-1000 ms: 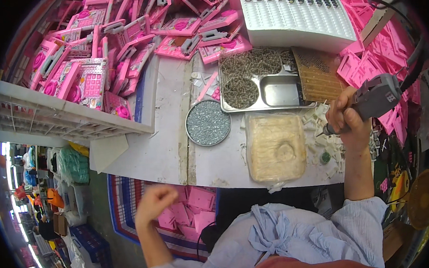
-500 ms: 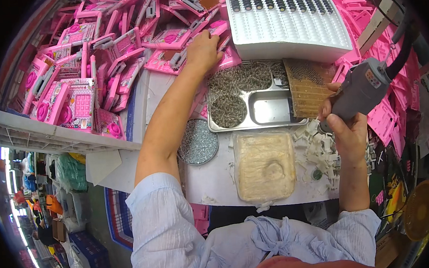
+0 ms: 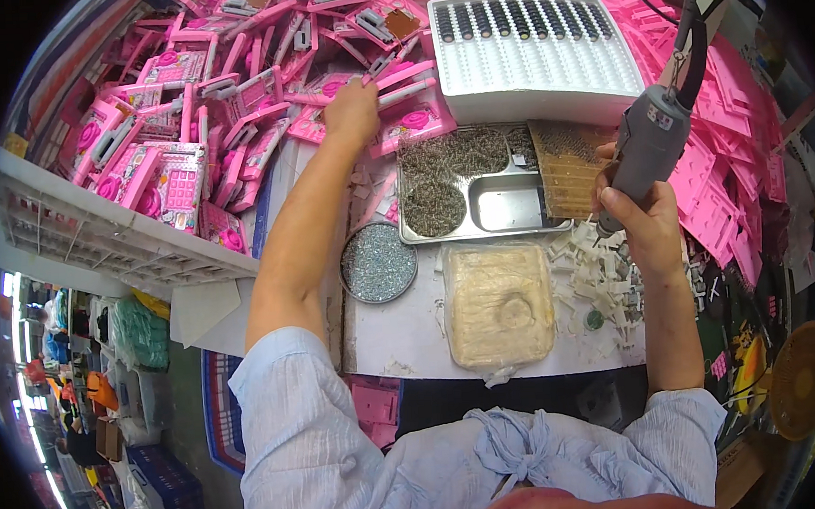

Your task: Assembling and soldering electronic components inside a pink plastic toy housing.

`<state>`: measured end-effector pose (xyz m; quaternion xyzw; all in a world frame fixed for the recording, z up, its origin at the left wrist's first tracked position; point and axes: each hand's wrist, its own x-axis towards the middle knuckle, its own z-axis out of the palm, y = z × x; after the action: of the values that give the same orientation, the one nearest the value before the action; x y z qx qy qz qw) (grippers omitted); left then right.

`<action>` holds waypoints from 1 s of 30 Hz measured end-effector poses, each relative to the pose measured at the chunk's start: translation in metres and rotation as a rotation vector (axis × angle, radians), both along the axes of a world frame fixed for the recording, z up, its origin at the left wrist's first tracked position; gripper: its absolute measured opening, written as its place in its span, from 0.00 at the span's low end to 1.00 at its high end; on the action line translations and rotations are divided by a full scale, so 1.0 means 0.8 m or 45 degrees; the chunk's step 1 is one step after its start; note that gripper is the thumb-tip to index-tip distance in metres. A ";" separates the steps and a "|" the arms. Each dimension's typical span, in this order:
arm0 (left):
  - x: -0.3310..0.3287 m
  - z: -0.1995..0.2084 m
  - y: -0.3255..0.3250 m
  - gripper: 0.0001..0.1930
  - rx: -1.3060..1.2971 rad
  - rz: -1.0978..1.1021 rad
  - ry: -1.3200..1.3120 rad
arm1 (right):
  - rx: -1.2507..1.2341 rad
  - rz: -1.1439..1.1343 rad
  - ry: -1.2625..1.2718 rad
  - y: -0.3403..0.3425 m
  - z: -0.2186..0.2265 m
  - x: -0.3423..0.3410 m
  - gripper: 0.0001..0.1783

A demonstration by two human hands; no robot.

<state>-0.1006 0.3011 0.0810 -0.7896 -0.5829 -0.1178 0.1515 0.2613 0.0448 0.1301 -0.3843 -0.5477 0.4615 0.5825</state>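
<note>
My left hand (image 3: 352, 115) is at the near edge of the pink toy heap, its fingers curled at the end of a pink toy case (image 3: 413, 122) with a round dial and a grey-pink bar. Its fingertips are partly hidden among the toys. On the right, my right hand (image 3: 646, 217) is wrapped round a grey electric screwdriver (image 3: 651, 146), whose thin bit points down over white plastic pieces (image 3: 605, 280). Between my hands lies a metal compartment tray (image 3: 507, 202) holding many small screws or springs. A round dish (image 3: 380, 264) of small silvery parts stands beside my left forearm.
Many pink toys (image 3: 174, 180) fill the far left, above a white crate edge (image 3: 117, 235). A white foam tray (image 3: 536, 69) with rows of black pieces stands at the back. Pink plastic parts (image 3: 699, 143) pile up at right. A bagged yellowish block (image 3: 500, 309) lies near me.
My left hand has moved left, uncovering more of the pink toy case with the dial. My right hand and the screwdriver have shifted left and slightly up, and the screwdriver stands more upright.
</note>
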 end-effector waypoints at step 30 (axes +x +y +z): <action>0.038 -0.108 -0.356 0.16 -0.097 -0.951 -0.767 | -0.324 0.070 -0.710 -0.089 -0.138 -0.059 0.31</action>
<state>-0.0706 0.0162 -0.0055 -0.8807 -0.2812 -0.3663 -0.1059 0.2142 -0.0261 0.0198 -0.5510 -0.6346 0.4187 0.3440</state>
